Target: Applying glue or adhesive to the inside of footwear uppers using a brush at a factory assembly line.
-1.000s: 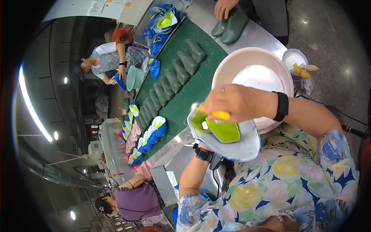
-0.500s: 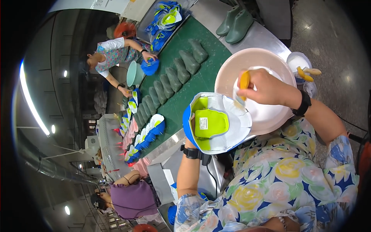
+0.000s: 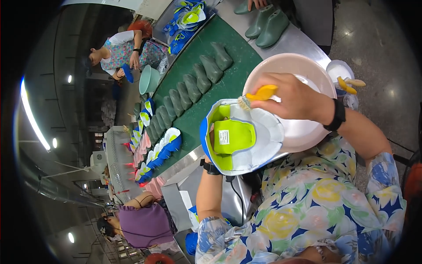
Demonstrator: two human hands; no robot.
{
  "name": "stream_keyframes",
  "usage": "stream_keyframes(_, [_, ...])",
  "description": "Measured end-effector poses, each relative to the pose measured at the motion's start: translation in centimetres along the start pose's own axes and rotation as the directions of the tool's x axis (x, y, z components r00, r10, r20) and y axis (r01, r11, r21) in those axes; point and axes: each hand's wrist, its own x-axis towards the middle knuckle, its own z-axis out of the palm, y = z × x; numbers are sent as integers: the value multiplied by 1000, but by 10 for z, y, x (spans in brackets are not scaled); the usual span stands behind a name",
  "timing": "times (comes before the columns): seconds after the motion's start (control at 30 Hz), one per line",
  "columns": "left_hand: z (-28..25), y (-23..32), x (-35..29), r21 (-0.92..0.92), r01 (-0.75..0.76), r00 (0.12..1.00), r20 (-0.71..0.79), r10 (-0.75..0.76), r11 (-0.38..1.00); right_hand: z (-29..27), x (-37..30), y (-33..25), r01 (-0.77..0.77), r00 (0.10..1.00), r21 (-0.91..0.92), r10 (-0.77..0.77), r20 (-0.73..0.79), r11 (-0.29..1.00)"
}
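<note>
My left hand (image 3: 206,158) is mostly hidden behind a shoe upper (image 3: 259,136), gripping it from its blue side. The upper is turned so its pale lining, lime-green tongue and small white label face up. In my right hand (image 3: 292,97) is a brush (image 3: 263,93) with a yellow handle, held in closed fingers. Its pale bristles touch or nearly touch the upper's far edge, by the lime collar. Beneath my right hand stands a wide pale pink basin (image 3: 323,79) with white liquid or coating inside.
Green shoe lasts (image 3: 211,68) line a green conveyor belt (image 3: 239,53), with white-and-blue uppers (image 3: 160,147) beside them. More lasts (image 3: 271,28) stand on the metal edge, where another person's hand (image 3: 257,3) reaches in. A small tub (image 3: 338,68) holds yellow-handled brushes. Two co-workers sit leftward.
My right hand has moved the brush left from over the basin to the upper's edge. The upper has shifted slightly left. A co-worker has lifted a blue piece off the line.
</note>
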Motion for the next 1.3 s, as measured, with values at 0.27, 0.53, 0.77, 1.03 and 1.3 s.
stream_keyframes(0.27, [-112, -3, -7, 757, -397, 878, 149, 455, 518, 19, 20, 13, -549, 818, -124, 562, 122, 826])
stream_keyframes(0.53, [-222, 48, 11, 685, 73, 843, -431, 322, 725, 4, -14, 26, -770, 634, 140, 771, 63, 622])
stream_keyframes(0.77, [-357, 73, 3, 703, -208, 439, -554, 707, 680, 11, -15, 45, -847, 529, 53, 826, 195, 530])
stream_keyframes(1.03, [-348, 111, -143, 786, 618, 269, -245, 931, 28, -19, -27, 77, -793, 557, -117, 790, 255, 597])
stream_keyframes(1.3, [-312, -36, -445, 319, 944, 199, -761, 618, 89, -9, -31, 99, -754, 534, -269, 797, 280, 600])
